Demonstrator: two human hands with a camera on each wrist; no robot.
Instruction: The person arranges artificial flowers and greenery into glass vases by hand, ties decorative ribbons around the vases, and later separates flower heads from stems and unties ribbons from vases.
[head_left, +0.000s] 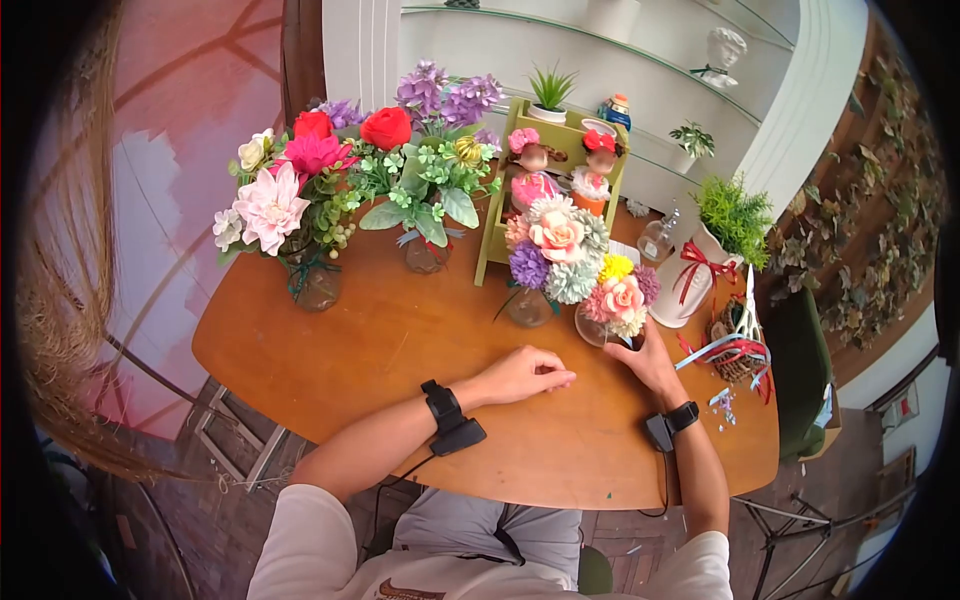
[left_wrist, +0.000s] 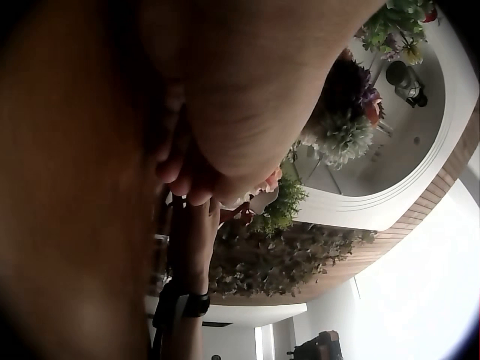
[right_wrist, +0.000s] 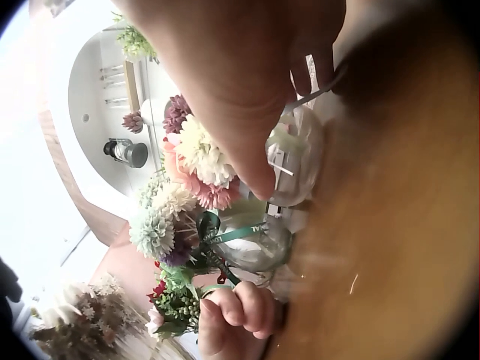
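Observation:
My right hand (head_left: pixel 648 362) is at the small round glass vase (head_left: pixel 592 328), its thumb on the near side and its fingers curled round the side, partly hidden. From this vase rises a bouquet of pink, cream, yellow and mauve flowers (head_left: pixel 622 298). In the right wrist view the clear glass (right_wrist: pixel 306 154) shows beyond the thumb, and a thin pale strip (right_wrist: pixel 311 97) lies by the fingers. My left hand (head_left: pixel 515 376) rests on the tabletop with fingers loosely curled, holding nothing. Just behind stands another glass vase (head_left: pixel 529 308) with a green ribbon (right_wrist: pixel 238 234) and a pastel bouquet (head_left: pixel 560 250).
Two fuller bouquets in glass vases (head_left: pixel 318 288) (head_left: pixel 428 257) stand at the back left. Behind the pastel flowers is a green wooden rack (head_left: pixel 490 240) with dolls. At right are a white pitcher (head_left: pixel 680 290) with greenery, a basket (head_left: pixel 735 355) with ribbons, and blue scraps (head_left: pixel 724 408).

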